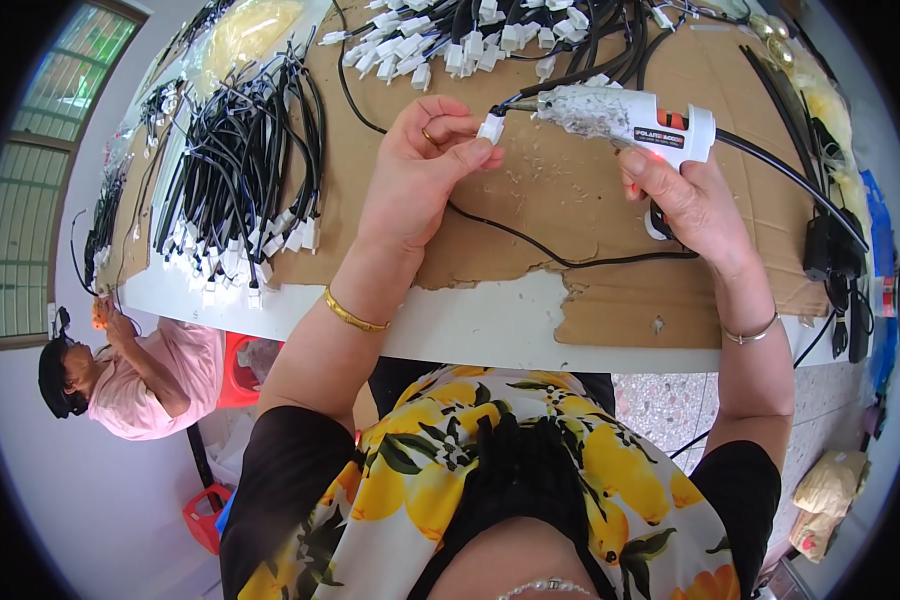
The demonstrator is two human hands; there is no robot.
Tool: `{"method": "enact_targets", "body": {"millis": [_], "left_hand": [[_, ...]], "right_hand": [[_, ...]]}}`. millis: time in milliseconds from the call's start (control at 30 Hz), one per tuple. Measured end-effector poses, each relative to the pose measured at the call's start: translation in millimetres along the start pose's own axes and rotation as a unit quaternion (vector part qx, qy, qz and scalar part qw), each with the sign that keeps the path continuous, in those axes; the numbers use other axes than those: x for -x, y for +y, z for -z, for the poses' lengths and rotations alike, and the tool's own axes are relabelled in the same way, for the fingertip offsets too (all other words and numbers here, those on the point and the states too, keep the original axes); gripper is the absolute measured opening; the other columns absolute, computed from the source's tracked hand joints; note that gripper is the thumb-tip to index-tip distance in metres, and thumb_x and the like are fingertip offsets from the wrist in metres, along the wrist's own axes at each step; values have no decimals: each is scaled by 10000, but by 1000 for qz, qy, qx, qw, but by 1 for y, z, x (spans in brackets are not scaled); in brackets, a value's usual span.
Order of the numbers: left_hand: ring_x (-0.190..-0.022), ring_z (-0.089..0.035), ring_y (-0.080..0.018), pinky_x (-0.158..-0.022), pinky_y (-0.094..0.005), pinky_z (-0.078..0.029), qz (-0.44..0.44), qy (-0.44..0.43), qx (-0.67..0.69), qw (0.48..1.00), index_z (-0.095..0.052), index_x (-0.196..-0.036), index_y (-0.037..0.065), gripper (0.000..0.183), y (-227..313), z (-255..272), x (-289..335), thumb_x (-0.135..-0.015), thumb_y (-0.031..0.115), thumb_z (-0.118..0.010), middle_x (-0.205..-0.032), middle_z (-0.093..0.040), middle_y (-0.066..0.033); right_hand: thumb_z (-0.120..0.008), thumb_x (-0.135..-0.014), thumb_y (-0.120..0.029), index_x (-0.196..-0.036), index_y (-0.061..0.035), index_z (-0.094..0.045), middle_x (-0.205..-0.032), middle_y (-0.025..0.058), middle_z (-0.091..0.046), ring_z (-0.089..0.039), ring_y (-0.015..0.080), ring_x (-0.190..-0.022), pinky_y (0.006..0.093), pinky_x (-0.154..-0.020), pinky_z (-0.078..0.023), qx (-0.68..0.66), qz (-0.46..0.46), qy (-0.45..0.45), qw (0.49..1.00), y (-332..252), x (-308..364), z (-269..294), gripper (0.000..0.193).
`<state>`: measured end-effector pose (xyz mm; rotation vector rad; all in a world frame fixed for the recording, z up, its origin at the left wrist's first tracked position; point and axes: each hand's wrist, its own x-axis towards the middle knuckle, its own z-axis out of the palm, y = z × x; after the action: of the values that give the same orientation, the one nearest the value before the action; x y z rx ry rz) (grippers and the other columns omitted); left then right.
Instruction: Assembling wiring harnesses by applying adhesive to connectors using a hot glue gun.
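Left hand (420,165): thumb and fingertips pinched closed on one white connector (490,128), dark wires at its far end; a gold ring on one finger. Right hand (698,205): fingers wrapped round the handle of a white glue gun (610,118), its barrel smeared, its nozzle pointing left toward the connector's wires, just beside the left fingertips; whether the tip touches them, cannot tell. Black power cord (770,160): from the gun's rear, off to the right of the right fingers. Cardboard sheet (510,215): beneath both hands, torn at its near edge. Thin black cable (570,264): across the cardboard, nearer the wearer than the fingers. Bundle of black cables (245,145), white-plugged: left of the left fingers. Heap of white connectors (470,40) on dark leads: beyond the left fingers. Co-worker (160,385) in pink: seated well apart, far left of the left fingers.
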<state>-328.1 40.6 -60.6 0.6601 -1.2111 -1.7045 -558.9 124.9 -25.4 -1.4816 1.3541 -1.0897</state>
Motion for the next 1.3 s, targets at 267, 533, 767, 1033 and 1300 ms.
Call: {"method": "enact_targets", "body": {"millis": [267,533,767,1033,1300], "left_hand": [[-774,-607,-189,-735,-280,-506,-3,6,-10,1000,-447,-993,-13,286,1,-2,1,-755,-46,-602,-872,-595,-98],[-780,-611,-186,-740,-276,-505,-10,24,-24,999,-452,-980,-15,274,3,-2,1,-753,-52,-601,-881,-595,-102],[-764,-614,-190,-722,-278,-508,-8,16,-7,1000,-458,-975,-17,259,4,-3,2,-759,-47,-598,-877,-600,-114],[-755,-618,-197,-720,-281,-508,5,3,5,1000,-459,-974,-12,242,4,-2,1,-771,-44,-586,-875,-606,-119],[-787,-609,-166,-713,-255,-498,-77,55,-43,995,-459,-961,-1,251,5,-4,1,-757,-63,-592,-864,-608,-98]], "right_hand": [[-617,-798,-329,-784,-57,-525,-664,-9,-510,-468,73,-622,213,-566,-380,25,0,-10,1000,-1,0,-1,288],[-651,-770,-351,-883,-44,-537,-723,-8,-530,-476,69,-631,214,-572,-400,36,-28,5,999,-6,3,-4,346],[-655,-764,-361,-847,-43,-540,-686,-10,-520,-471,67,-616,213,-558,-391,38,-16,14,999,-3,1,-3,348],[-656,-766,-351,-832,-44,-537,-693,-14,-516,-458,64,-615,209,-557,-381,30,-14,20,999,-3,2,-4,335],[-638,-784,-339,-834,-44,-542,-670,-20,-516,-459,62,-618,204,-554,-374,42,-2,20,999,-4,2,-4,314]]}}
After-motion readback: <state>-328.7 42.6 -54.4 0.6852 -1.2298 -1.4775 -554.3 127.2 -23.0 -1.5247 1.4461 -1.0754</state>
